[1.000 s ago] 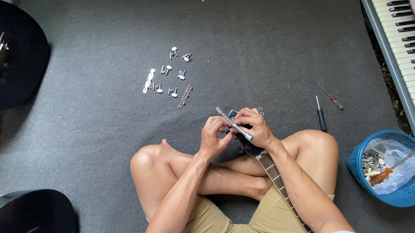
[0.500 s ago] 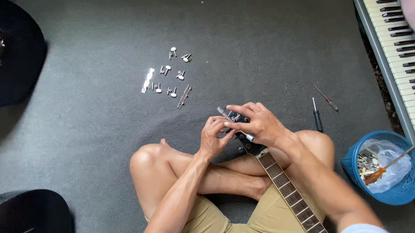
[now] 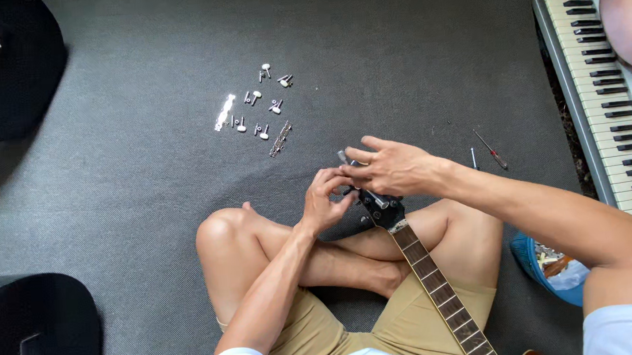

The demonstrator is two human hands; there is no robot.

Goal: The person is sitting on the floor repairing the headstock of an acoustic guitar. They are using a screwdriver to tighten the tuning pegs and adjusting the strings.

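Observation:
I sit cross-legged on grey carpet with a guitar neck point(image 3: 440, 287) lying across my lap, its black headstock point(image 3: 380, 204) pointing away from me. My left hand point(image 3: 326, 199) pinches at the headstock's left edge with fingers curled. My right hand point(image 3: 392, 167) lies over the top of the headstock, fingers stretched leftward, touching a metal tuner strip point(image 3: 344, 158) that sticks out beyond it. Both hands meet at the headstock.
Several loose silver tuning pegs and parts point(image 3: 253, 112) lie on the carpet ahead. Two small screwdrivers point(image 3: 490, 151) lie at the right. A keyboard point(image 3: 603, 87) runs along the right edge. A blue bowl point(image 3: 537, 259) sits by my right knee. Black guitar bodies point(image 3: 9, 65) point(image 3: 33, 334) lie at the left.
My right arm has swung over the headstock from the right, its hand now covering it. The view has shifted slightly, so the blue bowl is mostly hidden behind my arm.

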